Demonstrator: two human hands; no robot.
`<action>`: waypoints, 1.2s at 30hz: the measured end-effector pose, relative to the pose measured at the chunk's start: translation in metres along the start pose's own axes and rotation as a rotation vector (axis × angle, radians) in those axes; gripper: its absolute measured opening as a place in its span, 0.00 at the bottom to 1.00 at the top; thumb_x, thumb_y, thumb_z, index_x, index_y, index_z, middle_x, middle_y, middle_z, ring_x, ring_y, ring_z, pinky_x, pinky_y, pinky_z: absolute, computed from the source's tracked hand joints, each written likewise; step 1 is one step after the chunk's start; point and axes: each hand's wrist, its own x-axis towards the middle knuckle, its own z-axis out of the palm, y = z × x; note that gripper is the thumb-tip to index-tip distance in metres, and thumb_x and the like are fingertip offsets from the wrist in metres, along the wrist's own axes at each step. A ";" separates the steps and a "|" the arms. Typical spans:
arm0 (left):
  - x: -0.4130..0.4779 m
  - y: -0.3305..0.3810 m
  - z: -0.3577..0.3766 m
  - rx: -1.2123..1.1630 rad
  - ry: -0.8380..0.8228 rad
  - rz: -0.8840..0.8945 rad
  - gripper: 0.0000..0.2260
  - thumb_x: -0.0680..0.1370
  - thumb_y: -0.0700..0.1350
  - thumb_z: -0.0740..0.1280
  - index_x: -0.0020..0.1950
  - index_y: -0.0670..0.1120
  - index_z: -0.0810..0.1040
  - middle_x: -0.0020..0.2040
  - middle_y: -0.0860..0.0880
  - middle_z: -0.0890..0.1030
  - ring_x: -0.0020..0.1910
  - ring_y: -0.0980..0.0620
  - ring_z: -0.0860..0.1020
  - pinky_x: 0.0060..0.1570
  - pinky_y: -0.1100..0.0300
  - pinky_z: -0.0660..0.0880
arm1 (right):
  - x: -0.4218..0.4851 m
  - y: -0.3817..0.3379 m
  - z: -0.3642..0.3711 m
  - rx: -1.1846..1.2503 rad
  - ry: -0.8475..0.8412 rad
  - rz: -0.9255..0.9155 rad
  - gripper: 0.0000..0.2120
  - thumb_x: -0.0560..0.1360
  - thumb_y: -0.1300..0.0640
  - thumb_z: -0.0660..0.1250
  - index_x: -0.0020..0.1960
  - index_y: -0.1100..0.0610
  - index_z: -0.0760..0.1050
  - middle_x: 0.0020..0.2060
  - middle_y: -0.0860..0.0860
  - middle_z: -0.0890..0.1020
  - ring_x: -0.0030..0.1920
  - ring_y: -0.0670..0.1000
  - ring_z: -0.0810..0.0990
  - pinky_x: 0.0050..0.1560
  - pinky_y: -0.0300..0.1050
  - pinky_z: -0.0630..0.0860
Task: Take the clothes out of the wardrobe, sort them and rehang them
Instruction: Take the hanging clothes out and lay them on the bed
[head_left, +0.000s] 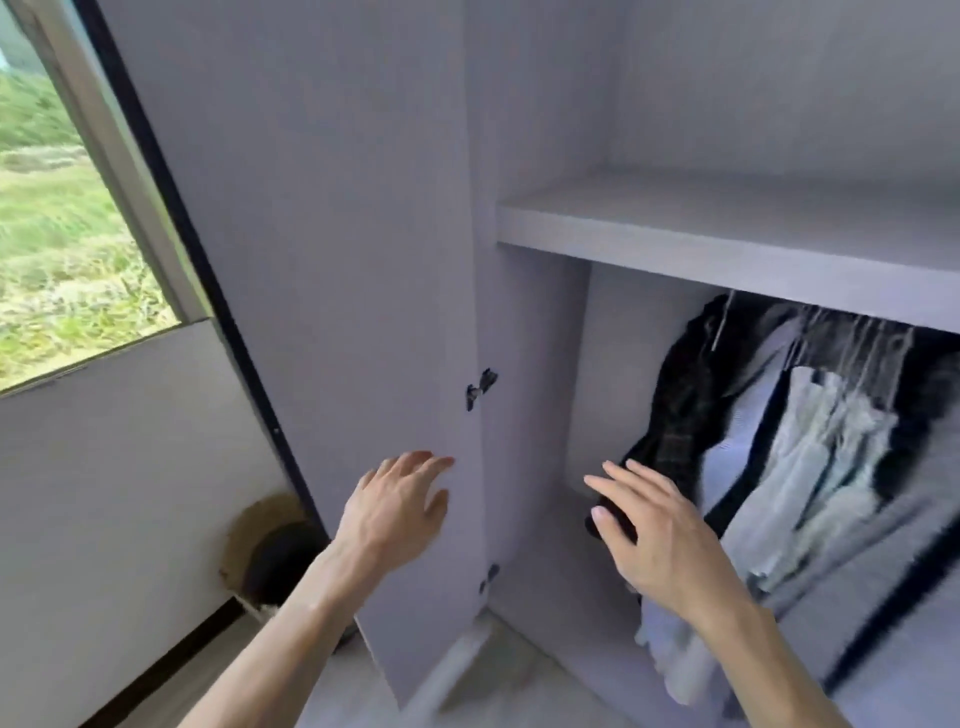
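Observation:
The pale grey wardrobe stands open, its left door (332, 260) swung out toward me. Several clothes hang on hangers under the shelf: a dark plaid garment (670, 415) at the left, then a white shirt (743, 415) and a pale blue ruffled piece (826, 467). My left hand (395, 509) reaches out with straight fingers, its fingertips at the inner face of the open door. My right hand (660, 535) is stretched flat in front of the lower end of the dark plaid garment and holds nothing.
A bare shelf (727, 228) runs across the wardrobe above the rail. A window (62, 208) with grass outside is at the left. Low on the white wall beside the door is a round dark opening (275, 556). The view is motion-blurred.

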 end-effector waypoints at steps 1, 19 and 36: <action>0.018 0.008 0.001 -0.013 -0.012 0.038 0.21 0.82 0.54 0.58 0.76 0.61 0.64 0.76 0.57 0.66 0.74 0.52 0.65 0.72 0.56 0.62 | 0.003 0.010 -0.005 -0.020 0.019 0.032 0.27 0.78 0.38 0.49 0.70 0.45 0.74 0.71 0.43 0.73 0.75 0.45 0.63 0.74 0.44 0.61; 0.246 0.146 0.019 -0.281 -0.179 0.571 0.22 0.83 0.52 0.59 0.78 0.55 0.62 0.76 0.52 0.66 0.74 0.49 0.66 0.70 0.51 0.68 | 0.087 0.106 -0.147 -0.521 0.505 0.425 0.28 0.80 0.43 0.51 0.78 0.49 0.61 0.79 0.51 0.60 0.79 0.53 0.54 0.76 0.56 0.58; 0.326 0.288 0.130 -0.570 -0.356 0.173 0.37 0.78 0.64 0.65 0.81 0.51 0.54 0.73 0.43 0.65 0.69 0.42 0.70 0.66 0.51 0.72 | 0.170 0.233 -0.129 -0.796 1.046 0.208 0.22 0.80 0.48 0.53 0.73 0.46 0.69 0.69 0.53 0.72 0.72 0.56 0.65 0.75 0.64 0.48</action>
